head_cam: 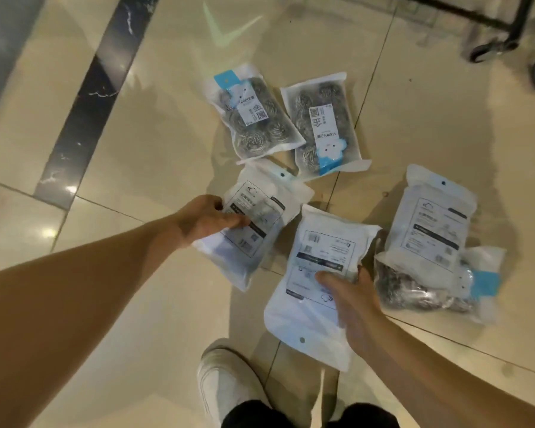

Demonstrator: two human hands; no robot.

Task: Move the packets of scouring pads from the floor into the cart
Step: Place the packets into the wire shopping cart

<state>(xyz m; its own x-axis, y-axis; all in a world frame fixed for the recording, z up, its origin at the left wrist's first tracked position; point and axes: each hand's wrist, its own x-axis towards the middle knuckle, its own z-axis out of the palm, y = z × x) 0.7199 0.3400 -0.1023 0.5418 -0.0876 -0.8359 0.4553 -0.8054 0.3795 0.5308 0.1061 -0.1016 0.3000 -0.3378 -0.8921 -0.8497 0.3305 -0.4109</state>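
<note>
- Six packets of scouring pads are on the floor (155, 125), which is made of glossy beige tiles with one dark marble stripe (87, 100).
- The two far packets lie face up: the left clear packet (254, 115) and the right clear packet (323, 128) both show round, coiled steel scourers through the plastic, and each has a blue hanging tab.
- The left hand (204, 220) grips the edge of a white packet (254, 223) that is back side up; the thumb lies on its printed label.
- The right hand (349, 301) holds the middle white packet (318, 267), thumb on top and fingers curled around its right edge.
- At the right, another white packet (430, 223) lies on top of a clear packet with a blue tab (426, 291), where grey wire scourers are visible.
- All packets are flat, soft pouches with a small hanging hole.
- The black frame and wheels of the cart (504, 29) stand at the top right, well apart from the packets.
- A white shoe (226, 384) is at the bottom.
</note>
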